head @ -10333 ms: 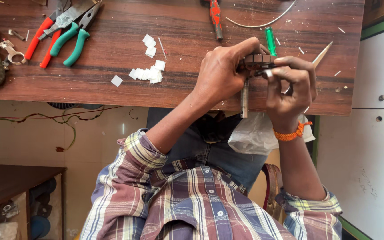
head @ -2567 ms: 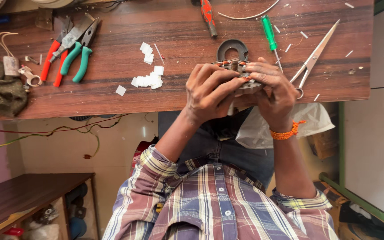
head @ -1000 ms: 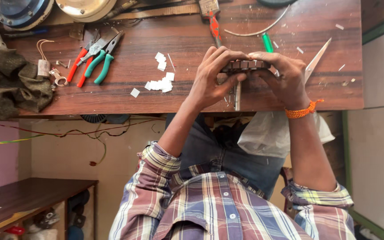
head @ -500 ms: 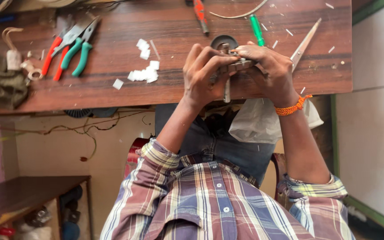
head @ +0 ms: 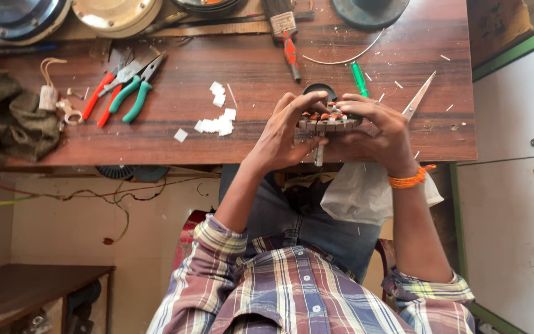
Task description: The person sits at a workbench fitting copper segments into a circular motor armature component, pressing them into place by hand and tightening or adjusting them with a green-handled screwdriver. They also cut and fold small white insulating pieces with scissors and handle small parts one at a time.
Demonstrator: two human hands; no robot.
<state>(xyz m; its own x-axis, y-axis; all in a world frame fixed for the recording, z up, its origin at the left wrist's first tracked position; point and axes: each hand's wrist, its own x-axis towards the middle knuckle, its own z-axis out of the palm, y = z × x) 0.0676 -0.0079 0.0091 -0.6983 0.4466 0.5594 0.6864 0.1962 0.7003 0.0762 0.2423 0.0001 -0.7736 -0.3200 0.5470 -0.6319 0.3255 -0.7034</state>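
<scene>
Hands (head: 285, 133) around probable motor stator (head: 329, 122)

Upper left, pliers (head: 132, 93) had green handles beside red ones; the shirt (head: 292, 291) below was plaid; a wristband (head: 408, 179) was orange.

Matt, grainy wooden table (head: 248, 133); glossy plastic-handled pliers (head: 136, 99) at nine o'clock; rough olive cloth (head: 4, 120); shiny metal scissors (head: 420, 96).
</scene>
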